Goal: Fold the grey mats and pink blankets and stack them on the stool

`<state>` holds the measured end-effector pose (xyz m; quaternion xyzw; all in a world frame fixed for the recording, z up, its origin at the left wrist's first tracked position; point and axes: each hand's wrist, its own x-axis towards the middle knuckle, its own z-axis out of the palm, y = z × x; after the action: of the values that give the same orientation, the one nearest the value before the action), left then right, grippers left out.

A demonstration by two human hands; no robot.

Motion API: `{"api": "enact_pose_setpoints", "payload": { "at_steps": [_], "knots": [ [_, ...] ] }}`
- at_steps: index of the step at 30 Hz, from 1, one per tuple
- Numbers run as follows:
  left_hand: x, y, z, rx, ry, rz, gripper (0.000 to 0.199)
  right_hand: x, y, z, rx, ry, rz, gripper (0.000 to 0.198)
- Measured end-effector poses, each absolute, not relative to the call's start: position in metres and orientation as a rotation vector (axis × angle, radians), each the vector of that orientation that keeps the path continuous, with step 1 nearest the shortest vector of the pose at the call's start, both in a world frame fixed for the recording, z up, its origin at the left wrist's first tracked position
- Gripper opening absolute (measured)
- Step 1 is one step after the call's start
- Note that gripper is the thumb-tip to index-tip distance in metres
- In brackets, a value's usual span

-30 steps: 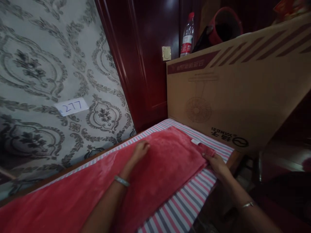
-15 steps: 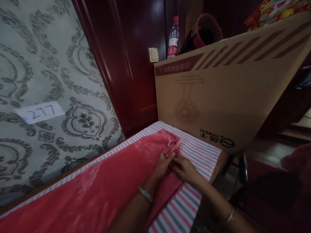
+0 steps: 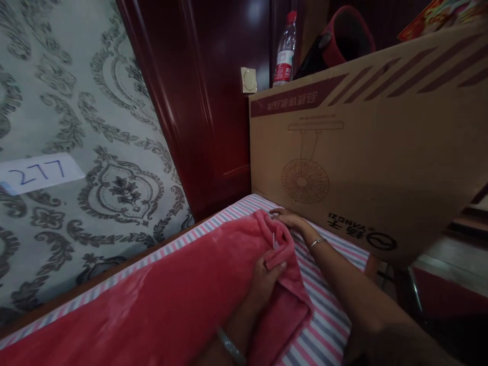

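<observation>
A long red plush blanket (image 3: 183, 284) lies on a striped cloth, and its right end is turned up into a loose roll. My left hand (image 3: 267, 278) is closed around the near end of that roll, thumb on top. At the far end of the roll, my right hand (image 3: 290, 219) touches the blanket's edge with its fingers stretched out to the left. A small white tag (image 3: 273, 240) shows inside the fold between the two hands. Part of the right hand's underside is hidden.
The striped cloth (image 3: 322, 310) covers the surface under the blanket. Behind it stands a large cardboard box (image 3: 366, 152) bearing a bottle (image 3: 285, 51) and a red-rimmed dark object (image 3: 348, 35). Patterned wall (image 3: 125, 188) borders the left, with a paper (image 3: 41, 173) marked 277.
My right hand has left the spot beside my left hand and moved to the roll's far end. My left hand keeps its grip, slightly nearer. The turned-up end now looks looser and wider.
</observation>
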<state>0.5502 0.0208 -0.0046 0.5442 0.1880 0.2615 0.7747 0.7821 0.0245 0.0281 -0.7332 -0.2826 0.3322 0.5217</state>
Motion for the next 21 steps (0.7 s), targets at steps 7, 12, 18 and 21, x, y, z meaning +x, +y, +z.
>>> {"api": "enact_pose_setpoints", "payload": {
  "at_steps": [7,12,18,21],
  "knots": [
    [0.543,0.015,0.001,1.26,0.398,0.436,0.03,0.791,0.058,0.034,-1.651,-1.016,0.958,0.067],
    [0.54,0.013,0.008,1.286,0.374,0.415,0.03,0.791,0.081,0.03,-1.728,-1.076,0.84,0.026],
    [0.547,0.009,0.003,1.315,0.316,0.427,0.045,0.811,0.104,0.065,-1.822,-0.95,0.485,0.007],
    [0.55,0.005,0.005,1.395,0.274,0.425,0.036,0.817,0.112,0.083,-1.864,-0.918,0.477,0.004]
  ]
}}
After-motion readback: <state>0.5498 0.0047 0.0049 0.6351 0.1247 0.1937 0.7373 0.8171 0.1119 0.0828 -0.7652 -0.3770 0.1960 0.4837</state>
